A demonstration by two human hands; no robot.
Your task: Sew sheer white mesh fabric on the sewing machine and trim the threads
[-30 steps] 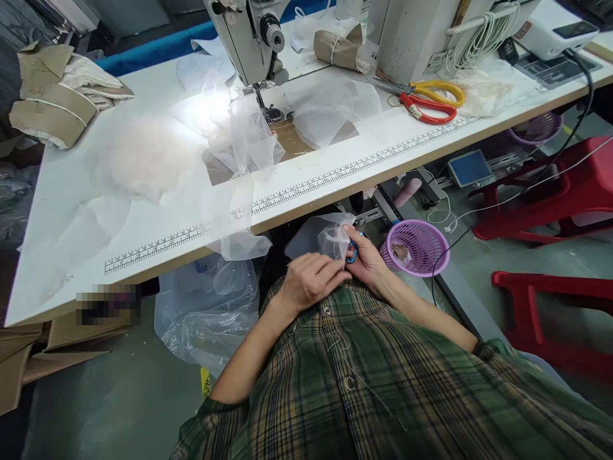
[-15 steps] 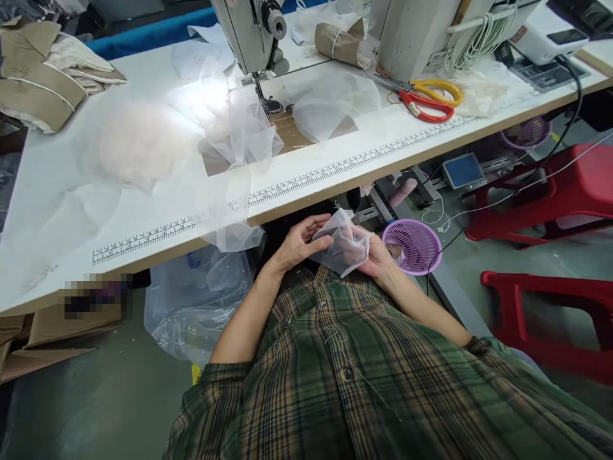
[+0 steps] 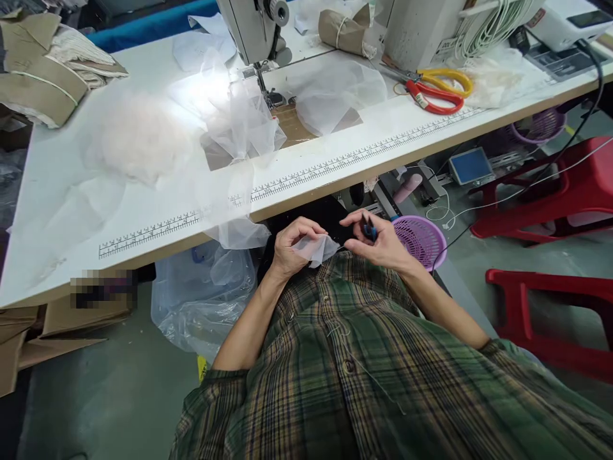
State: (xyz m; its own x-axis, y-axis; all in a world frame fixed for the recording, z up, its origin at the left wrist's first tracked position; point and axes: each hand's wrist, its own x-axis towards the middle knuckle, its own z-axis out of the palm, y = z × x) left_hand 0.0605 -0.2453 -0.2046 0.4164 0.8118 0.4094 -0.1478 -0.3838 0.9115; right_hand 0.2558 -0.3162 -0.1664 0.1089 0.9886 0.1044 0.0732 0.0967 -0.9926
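In front of my shirt, below the table edge, my left hand (image 3: 295, 246) pinches a small piece of sheer white fabric (image 3: 317, 249), its loose end pointing right. My right hand (image 3: 380, 239) is curled around a small dark-and-blue pair of thread snips (image 3: 368, 229), partly hidden by the fingers. Their thin tip lies close to the fabric's right end; whether it touches I cannot tell. More sheer fabric (image 3: 246, 128) lies on the table around the foot of the sewing machine (image 3: 253, 32), and a strip of it hangs over the front edge.
Scissors with red and yellow handles (image 3: 438, 91) lie right of the machine on the white table (image 3: 158, 214). Tied brown bundles (image 3: 43, 83) sit at the far left. Below are a purple basket (image 3: 421, 239), red stools (image 3: 550, 306) and a clear plastic bin (image 3: 204, 287).
My right hand has come off the fabric and the snips now show in it. The left hand has gathered the fabric into a smaller bunch. The view has shifted slightly.
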